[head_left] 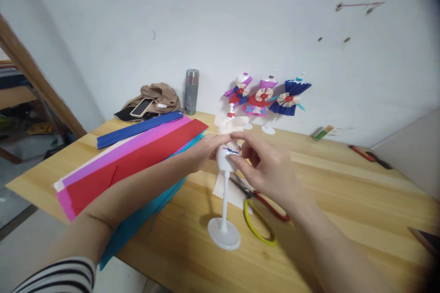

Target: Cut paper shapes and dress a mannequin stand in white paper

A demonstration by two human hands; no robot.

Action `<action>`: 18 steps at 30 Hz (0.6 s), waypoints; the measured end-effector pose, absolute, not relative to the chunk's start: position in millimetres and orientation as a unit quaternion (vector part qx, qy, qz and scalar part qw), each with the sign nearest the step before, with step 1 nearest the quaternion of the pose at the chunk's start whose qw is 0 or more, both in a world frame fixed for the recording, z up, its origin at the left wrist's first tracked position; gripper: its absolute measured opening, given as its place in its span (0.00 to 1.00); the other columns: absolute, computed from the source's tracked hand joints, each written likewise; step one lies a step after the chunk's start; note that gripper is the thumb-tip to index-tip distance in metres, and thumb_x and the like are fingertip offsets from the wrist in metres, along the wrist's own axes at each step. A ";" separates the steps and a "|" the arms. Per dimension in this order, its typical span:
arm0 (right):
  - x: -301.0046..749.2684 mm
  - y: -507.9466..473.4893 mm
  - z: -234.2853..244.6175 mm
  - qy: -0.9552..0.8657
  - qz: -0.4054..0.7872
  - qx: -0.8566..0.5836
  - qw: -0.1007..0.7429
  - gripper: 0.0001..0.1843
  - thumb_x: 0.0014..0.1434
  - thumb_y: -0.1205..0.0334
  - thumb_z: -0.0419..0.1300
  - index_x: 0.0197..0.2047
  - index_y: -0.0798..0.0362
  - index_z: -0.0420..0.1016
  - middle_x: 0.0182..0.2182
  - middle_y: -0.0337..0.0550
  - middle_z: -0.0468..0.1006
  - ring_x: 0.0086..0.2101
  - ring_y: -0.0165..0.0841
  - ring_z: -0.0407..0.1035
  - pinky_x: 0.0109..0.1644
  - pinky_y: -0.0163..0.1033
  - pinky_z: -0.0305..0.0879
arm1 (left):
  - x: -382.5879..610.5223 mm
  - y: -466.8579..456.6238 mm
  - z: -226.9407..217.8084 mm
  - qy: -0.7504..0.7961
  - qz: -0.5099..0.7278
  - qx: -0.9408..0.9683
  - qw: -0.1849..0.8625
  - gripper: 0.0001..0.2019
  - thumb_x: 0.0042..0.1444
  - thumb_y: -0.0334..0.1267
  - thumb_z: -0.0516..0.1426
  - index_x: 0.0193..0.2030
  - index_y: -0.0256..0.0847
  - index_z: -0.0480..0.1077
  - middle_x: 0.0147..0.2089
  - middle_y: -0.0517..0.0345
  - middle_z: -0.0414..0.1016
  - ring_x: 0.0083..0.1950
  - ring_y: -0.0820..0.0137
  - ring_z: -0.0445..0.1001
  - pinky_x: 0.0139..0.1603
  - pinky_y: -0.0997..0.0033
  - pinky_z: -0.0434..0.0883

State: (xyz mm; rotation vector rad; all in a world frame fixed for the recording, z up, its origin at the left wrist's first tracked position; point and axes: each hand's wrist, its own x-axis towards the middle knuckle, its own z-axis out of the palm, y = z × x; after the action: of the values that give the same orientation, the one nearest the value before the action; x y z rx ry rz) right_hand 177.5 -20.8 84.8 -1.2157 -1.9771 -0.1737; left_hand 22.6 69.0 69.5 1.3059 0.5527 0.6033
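Observation:
A white plastic stand [224, 219] with a round base and thin stem rises from the wooden table [343, 201]. Its white bulb-shaped top carries cream folded paper [231, 122] and small red and blue marks. My left hand [202, 150] pinches the top from the left, fingers closed on it. My right hand [264, 165] grips the same top from the right, thumb and fingers pressed to it. Scissors [261, 213] with red and yellow handles lie just behind the stand, under my right hand.
Long sheets of red, pink, purple, blue and teal crepe paper [137, 158] lie on the left. Three finished paper figures [264, 98] stand at the wall. A grey flask [191, 91], a phone on brown cloth [151, 103], a glue stick [323, 133] and a red cutter [369, 155] sit around.

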 end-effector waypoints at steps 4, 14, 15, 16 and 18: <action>173.7 -20.6 84.9 -0.774 -0.099 -0.463 0.420 0.02 0.64 0.65 0.61 0.41 0.50 0.75 0.26 0.39 0.74 0.27 0.35 0.69 0.30 0.40 0.62 | 22.9 69.8 67.9 0.254 0.277 0.586 0.717 0.20 0.60 0.54 0.57 0.39 0.35 0.77 0.37 0.52 0.78 0.37 0.67 0.76 0.41 0.67 0.73; 194.2 -22.8 102.9 -0.751 0.043 -0.572 0.326 0.09 0.62 0.58 0.60 0.30 0.49 0.73 0.20 0.36 0.73 0.21 0.31 0.65 0.26 0.38 0.59 | 21.2 75.1 71.1 0.295 0.296 0.572 0.706 0.20 0.57 0.54 0.62 0.34 0.34 0.76 0.32 0.54 0.78 0.36 0.67 0.76 0.42 0.67 0.72; 197.8 -23.1 101.3 -0.753 0.063 -0.592 0.279 0.10 0.62 0.59 0.60 0.28 0.49 0.72 0.20 0.37 0.74 0.21 0.32 0.65 0.26 0.37 0.59 | 20.6 78.0 70.8 0.294 0.295 0.569 0.709 0.22 0.56 0.56 0.62 0.35 0.34 0.76 0.33 0.52 0.79 0.37 0.65 0.77 0.43 0.66 0.73; 201.6 -24.1 96.6 -0.757 0.077 -0.607 0.230 0.12 0.61 0.60 0.60 0.26 0.49 0.71 0.20 0.38 0.75 0.21 0.32 0.67 0.25 0.37 0.58 | 20.1 81.2 70.1 0.293 0.292 0.570 0.710 0.23 0.55 0.57 0.63 0.36 0.34 0.77 0.34 0.51 0.79 0.38 0.64 0.78 0.44 0.65 0.73; 210.7 -29.0 77.8 -0.766 0.082 -0.620 0.148 0.12 0.60 0.65 0.61 0.24 0.49 0.70 0.22 0.40 0.78 0.21 0.34 0.69 0.24 0.38 0.57 | 19.0 87.4 68.8 0.297 0.291 0.573 0.707 0.24 0.55 0.59 0.62 0.38 0.35 0.77 0.35 0.50 0.80 0.40 0.63 0.79 0.44 0.64 0.73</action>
State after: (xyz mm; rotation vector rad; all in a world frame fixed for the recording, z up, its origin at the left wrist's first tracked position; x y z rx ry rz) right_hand 210.7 -29.0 77.8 -1.7822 -2.2033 0.2363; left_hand 19.0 87.4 68.8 1.2723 0.6599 0.6458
